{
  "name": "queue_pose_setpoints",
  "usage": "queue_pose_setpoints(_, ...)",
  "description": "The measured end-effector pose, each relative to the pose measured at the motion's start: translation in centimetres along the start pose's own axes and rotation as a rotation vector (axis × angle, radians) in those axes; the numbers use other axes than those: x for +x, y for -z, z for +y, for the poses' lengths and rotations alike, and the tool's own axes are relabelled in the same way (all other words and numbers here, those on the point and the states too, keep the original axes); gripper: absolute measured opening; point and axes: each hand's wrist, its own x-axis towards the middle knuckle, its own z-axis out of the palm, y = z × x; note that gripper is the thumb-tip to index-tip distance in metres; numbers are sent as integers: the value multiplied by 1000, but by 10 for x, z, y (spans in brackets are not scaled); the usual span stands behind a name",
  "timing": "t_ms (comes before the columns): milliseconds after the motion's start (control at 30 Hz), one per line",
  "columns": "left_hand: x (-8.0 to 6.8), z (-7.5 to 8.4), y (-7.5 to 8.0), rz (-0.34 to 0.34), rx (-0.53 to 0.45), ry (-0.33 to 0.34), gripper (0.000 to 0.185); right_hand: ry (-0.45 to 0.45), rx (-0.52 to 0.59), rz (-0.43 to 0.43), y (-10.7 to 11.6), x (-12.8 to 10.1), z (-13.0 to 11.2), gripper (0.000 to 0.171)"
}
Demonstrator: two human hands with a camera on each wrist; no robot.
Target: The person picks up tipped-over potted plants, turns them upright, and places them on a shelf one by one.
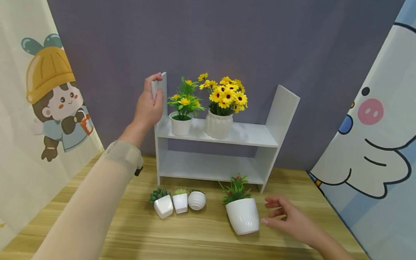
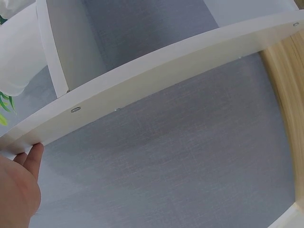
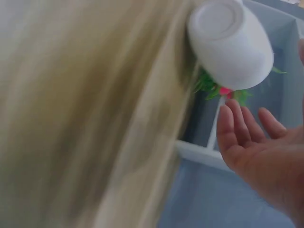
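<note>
My left hand [image 1: 150, 103] grips the upper left side panel of a white two-tier shelf [image 1: 213, 167], thumb on one face and fingers over the edge. In the left wrist view its fingertips [image 2: 35, 154] meet the panel's edge. My right hand [image 1: 289, 222] is just right of a large white pot [image 1: 244, 216] with a red-flowered green plant [image 1: 238, 189], lying tipped on the table. Its fingers are slightly bent with nothing between them; in the right wrist view they are beside the white pot [image 3: 232, 45].
On the upper tier stand a small potted plant [image 1: 181, 124] and a ribbed vase [image 1: 219, 124] of yellow flowers. Three small white pots, one a ribbed round pot [image 1: 197, 200], lie in front on the wooden table [image 1: 173, 246]. A grey curtain [image 1: 220, 36] hangs behind.
</note>
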Motion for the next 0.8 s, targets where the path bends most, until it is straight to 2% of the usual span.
queue_pose_setpoints(133,0,0,-1,8,1,-12,41,0,36,-71,-3,-9,13,69)
queue_pose_setpoints(267,1,0,-1,7,3,-21,40,-7,59,-86,-8,-12,18,68)
queue_pose_setpoints(600,1,0,-1,13,14,-16,39,-177,163,-18,-32,-1,6,83)
queue_pose_setpoints(800,-1,-1,-2,6,-1,10,46,-219,160,12,-40,13,2,85)
